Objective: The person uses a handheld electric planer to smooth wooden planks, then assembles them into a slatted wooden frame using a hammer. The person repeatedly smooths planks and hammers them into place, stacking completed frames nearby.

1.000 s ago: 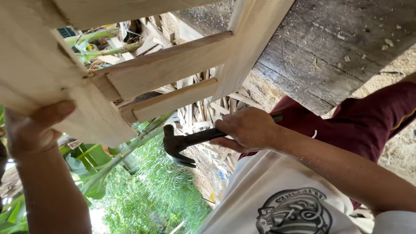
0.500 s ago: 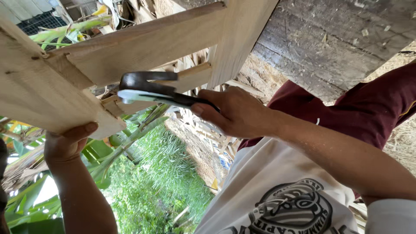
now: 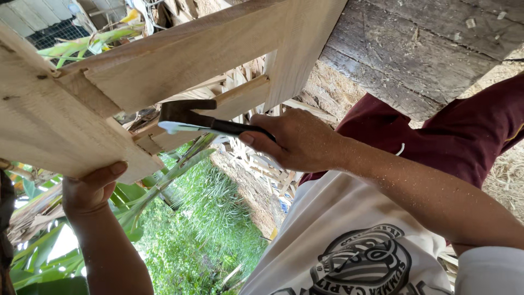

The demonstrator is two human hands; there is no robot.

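The right hand (image 3: pixel 297 143) is wrapped tight around the dark handle of a claw hammer (image 3: pixel 188 116), whose head sits just left of the knuckles, against or right beside the thinner lower rail (image 3: pixel 229 106) of a pale wooden frame (image 3: pixel 180 54). The left hand (image 3: pixel 90 188) is clamped on the frame's wide left member, thumb pressed up against its underside edge, below and well left of the hammer.

What could go wrong, as I judge it: the hammer head works close to the joint where the lower rail meets the left member, and the left hand grips not far below that joint. A glancing blow or a slip off the narrow rail could carry the head down toward those fingers. The frame appears held up by hand alone, so a hard strike may twist it out of the left hand's grip, or split the thin rail near its end. I cannot tell whether the head is touching the wood.

No packages or signs show near the hands. The only printed thing is a round dark emblem on the white shirt (image 3: pixel 360 267), below the right forearm; a maroon sleeve (image 3: pixel 464 131) lies beyond it, under a weathered grey plank (image 3: pixel 415 49).
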